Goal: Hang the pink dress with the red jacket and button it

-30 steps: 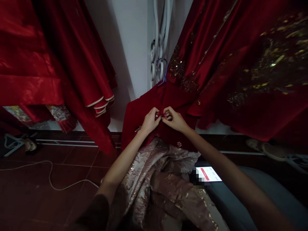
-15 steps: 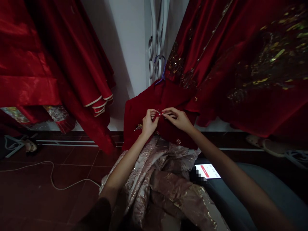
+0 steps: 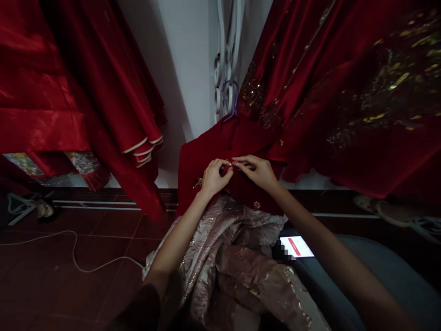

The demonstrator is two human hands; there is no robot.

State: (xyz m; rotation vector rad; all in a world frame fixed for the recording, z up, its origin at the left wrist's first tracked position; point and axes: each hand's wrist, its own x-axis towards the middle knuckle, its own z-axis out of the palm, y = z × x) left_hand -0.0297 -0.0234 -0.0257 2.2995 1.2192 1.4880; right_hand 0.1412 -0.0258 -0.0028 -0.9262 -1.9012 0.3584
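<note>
A dark red garment point(image 3: 196, 156) hangs in front of me from a purple hanger point(image 3: 236, 103). Both hands meet at its middle, over a small shiny ornament point(image 3: 232, 163) like a jewelled clasp; its exact kind is too small to tell. My left hand point(image 3: 214, 177) is closed, thumb and fingertips pinching at the ornament's left side. From the right, my right hand point(image 3: 257, 171) pinches at it too, its fingertips almost touching the left ones. A gold beaded decoration point(image 3: 198, 183) shows left of my left hand, and a flower-shaped one point(image 3: 257, 205) lies lower right.
Shiny pinkish brocade fabric point(image 3: 248, 266) is heaped over my lap. A lit phone point(image 3: 296, 247) lies to the right. Red garments point(image 3: 113, 92) hang on the left, sequinned red ones point(image 3: 379, 151) on the right. A white cable point(image 3: 74, 250) crosses the tiled floor.
My left hand has shifted slightly right, its thumb and fingers closer to the right fingertips. The ornament is more covered now. The view has moved very little.
</note>
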